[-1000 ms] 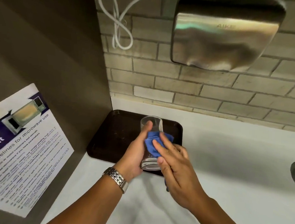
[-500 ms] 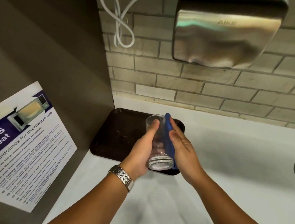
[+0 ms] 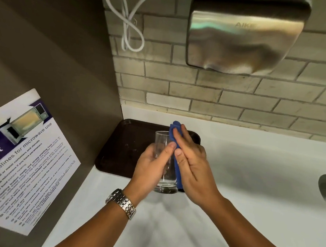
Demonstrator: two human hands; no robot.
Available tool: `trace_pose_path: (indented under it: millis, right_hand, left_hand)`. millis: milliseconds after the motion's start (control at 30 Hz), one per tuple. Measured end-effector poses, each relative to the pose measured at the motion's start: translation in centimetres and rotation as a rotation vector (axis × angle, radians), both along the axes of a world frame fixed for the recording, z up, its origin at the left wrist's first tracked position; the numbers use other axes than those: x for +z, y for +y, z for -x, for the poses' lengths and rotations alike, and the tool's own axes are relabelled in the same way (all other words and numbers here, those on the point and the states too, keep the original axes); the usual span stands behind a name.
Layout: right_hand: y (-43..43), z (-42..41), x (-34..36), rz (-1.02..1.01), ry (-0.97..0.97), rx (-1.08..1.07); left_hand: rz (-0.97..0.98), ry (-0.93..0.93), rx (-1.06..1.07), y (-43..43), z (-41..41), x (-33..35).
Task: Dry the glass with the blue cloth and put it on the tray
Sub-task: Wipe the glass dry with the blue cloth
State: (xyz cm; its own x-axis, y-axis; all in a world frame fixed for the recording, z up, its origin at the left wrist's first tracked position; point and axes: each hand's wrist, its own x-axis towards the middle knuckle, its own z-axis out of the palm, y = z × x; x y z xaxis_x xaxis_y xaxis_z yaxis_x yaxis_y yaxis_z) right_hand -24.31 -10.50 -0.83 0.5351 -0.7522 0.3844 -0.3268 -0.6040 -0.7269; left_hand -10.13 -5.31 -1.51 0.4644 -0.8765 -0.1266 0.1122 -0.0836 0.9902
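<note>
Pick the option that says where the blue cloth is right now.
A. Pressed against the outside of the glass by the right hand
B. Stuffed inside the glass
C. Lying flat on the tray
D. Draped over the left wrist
A: the right hand presses the blue cloth flat against the side of the glass, which the left hand holds upright.

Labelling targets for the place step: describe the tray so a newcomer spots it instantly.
Start at the steel hand dryer on the brick wall and drop to the white counter. In the counter's back left corner lies the dark brown rectangular plastic tray, round-cornered, behind the clear glass. It is the only dark, flat thing on the counter.
</note>
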Motion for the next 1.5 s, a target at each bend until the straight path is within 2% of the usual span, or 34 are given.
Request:
trace_pose_path:
  millis: [67, 167, 200, 333, 400, 500, 533, 567, 667, 733, 867, 900, 1067, 1200, 1400, 1433, 1500]
  right_hand:
    - [-0.6, 0.1, -0.3, -0.057, -0.070, 0.010]
    - [-1.1, -0.3, 0.4, -0.419, -0.282, 0.013]
    - [-0.8, -0.5, 0.5, -0.453, -0.294, 0.003]
    - [0.9, -0.3, -0.1, -0.191, -0.157, -0.056]
    - [0.7, -0.1, -0.6, -0.182, -0.204, -0.026]
    - [0.3, 0.1, -0.4, -0.558, -0.395, 0.018]
    - [0.6, 0.3, -0.3, -0.586, -0.397, 0.022]
    - [0.9, 0.6, -0.4, -0.519, -0.353, 0.016]
    - [2.1, 1.3, -0.9, -0.064, -0.108, 0.004]
    - [1.9, 1.6, -1.2, 0.031, -0.043, 0.049]
    - [0.6, 2.5, -1.9, -0.260, -0.154, -0.042]
    - [0.6, 2.7, -1.9, -0.272, -0.142, -0.048]
    - [1.2, 3.3, -1.7, -0.101, -0.071, 0.047]
    - [0.4, 3.5, -1.6, -0.309, -0.151, -0.018]
    - [1.1, 3.6, -1.7, 0.032, -0.034, 0.033]
    - [0.9, 3.6, -1.9, 0.002, -0.069, 0.023]
    - [0.6, 3.4, -2.2, -0.201, -0.172, -0.028]
  left_hand:
    - [0.021, -0.041, 0.010, 0.0, 0.1, 0.0]
    - [0.024, -0.075, 0.032, -0.3, 0.3, 0.4]
    - [0.023, -0.088, 0.033, -0.4, 0.3, 0.6]
    - [0.037, -0.085, 0.035, -0.5, 0.1, 1.1]
    - [0.031, -0.091, 0.025, -0.5, 0.2, 1.3]
    - [-0.003, -0.031, 0.015, -0.7, 0.5, 1.3]
    - [-0.041, 0.041, 0.001, -0.8, 0.5, 1.4]
    - [-0.090, 0.162, -0.014, -0.9, 0.5, 1.6]
    - [-0.194, 0.585, -0.077, -1.7, 0.0, 2.0]
    - [-0.209, 0.695, -0.141, -2.1, -0.1, 1.8]
    - [-0.219, 0.659, -0.125, -2.4, 0.4, 1.0]
    - [-0.227, 0.657, -0.121, -2.5, 0.5, 0.9]
    - [-0.237, 0.713, -0.162, -3.0, 0.8, 0.5]
    - [-0.225, 0.693, -0.146, -3.2, 1.1, 0.4]
    - [-0.257, 0.745, -0.202, -3.9, 1.0, 1.0]
    - [-0.255, 0.731, -0.201, -4.0, 1.1, 0.9]
    - [-0.251, 0.693, -0.172, -4.1, 1.1, 0.7]
